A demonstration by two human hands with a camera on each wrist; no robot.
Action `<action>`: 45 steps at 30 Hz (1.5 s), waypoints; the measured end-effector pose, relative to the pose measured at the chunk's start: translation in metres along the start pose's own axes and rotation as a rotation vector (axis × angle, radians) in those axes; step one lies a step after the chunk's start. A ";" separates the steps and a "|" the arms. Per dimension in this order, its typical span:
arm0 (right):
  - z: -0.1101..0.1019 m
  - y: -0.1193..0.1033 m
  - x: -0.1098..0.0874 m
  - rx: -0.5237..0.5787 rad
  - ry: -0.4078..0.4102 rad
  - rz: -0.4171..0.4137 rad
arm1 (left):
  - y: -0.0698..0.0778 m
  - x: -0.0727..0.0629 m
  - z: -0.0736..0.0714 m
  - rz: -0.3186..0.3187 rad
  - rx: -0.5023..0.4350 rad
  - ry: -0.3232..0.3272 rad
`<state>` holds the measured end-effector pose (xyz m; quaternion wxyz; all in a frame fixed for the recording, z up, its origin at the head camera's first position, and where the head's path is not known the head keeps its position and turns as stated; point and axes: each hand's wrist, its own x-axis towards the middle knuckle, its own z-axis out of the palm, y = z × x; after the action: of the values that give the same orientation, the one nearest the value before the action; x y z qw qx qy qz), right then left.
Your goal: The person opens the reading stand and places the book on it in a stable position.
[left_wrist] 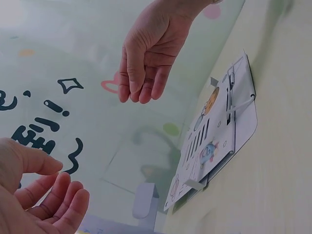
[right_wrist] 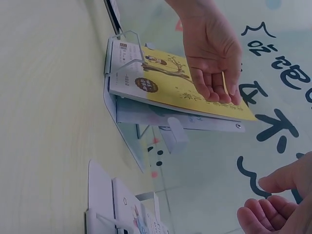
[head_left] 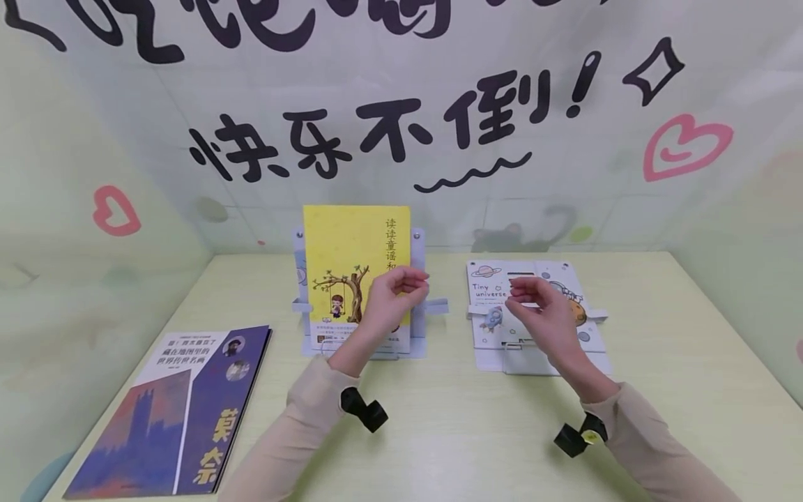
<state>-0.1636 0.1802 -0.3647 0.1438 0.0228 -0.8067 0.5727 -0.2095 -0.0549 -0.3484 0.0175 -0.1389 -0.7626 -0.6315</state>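
Observation:
Both hands hover above the table with fingers loosely bent, and nothing shows between them. My left hand is in front of a yellow book with a tree and a child on a swing on its cover. That book leans upright on a pale book stand, with side clips at left and right. My right hand is above a second book stand, white with "Tiny universe" and space drawings, tilted back low. In the right wrist view, wire holders cross the lower part of the yellow book.
A dark blue and white book with a painted tower lies flat at the table's left. Behind the pale wooden table hangs a backdrop with black lettering and pink hearts. Each wrist wears a small black camera.

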 end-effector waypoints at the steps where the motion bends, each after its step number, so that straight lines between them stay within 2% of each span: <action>1: -0.002 0.001 -0.001 -0.003 0.002 0.000 | 0.000 0.000 0.003 0.001 -0.004 -0.009; 5: -0.007 0.004 -0.004 -0.004 0.024 -0.001 | -0.002 0.000 0.015 0.000 -0.004 -0.039; 16: -0.024 0.015 -0.011 -0.058 0.042 0.007 | -0.005 -0.005 0.047 -0.049 -0.007 -0.116; 26: -0.042 0.031 -0.019 -0.159 0.051 0.030 | -0.017 -0.009 0.077 -0.071 0.019 -0.181; 32: -0.051 0.042 -0.022 -0.201 0.060 0.030 | -0.024 -0.012 0.092 -0.111 0.023 -0.211; 39: -0.061 0.054 -0.027 -0.252 0.015 0.093 | -0.037 -0.013 0.106 -0.142 0.058 -0.248; 45: -0.069 0.064 -0.030 -0.282 -0.028 0.111 | -0.043 -0.015 0.113 -0.174 0.105 -0.289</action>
<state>-0.1338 0.2621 -0.4099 0.1024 -0.0342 -0.8811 0.4604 -0.1881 0.0449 -0.4159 -0.1397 -0.1609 -0.7981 -0.5635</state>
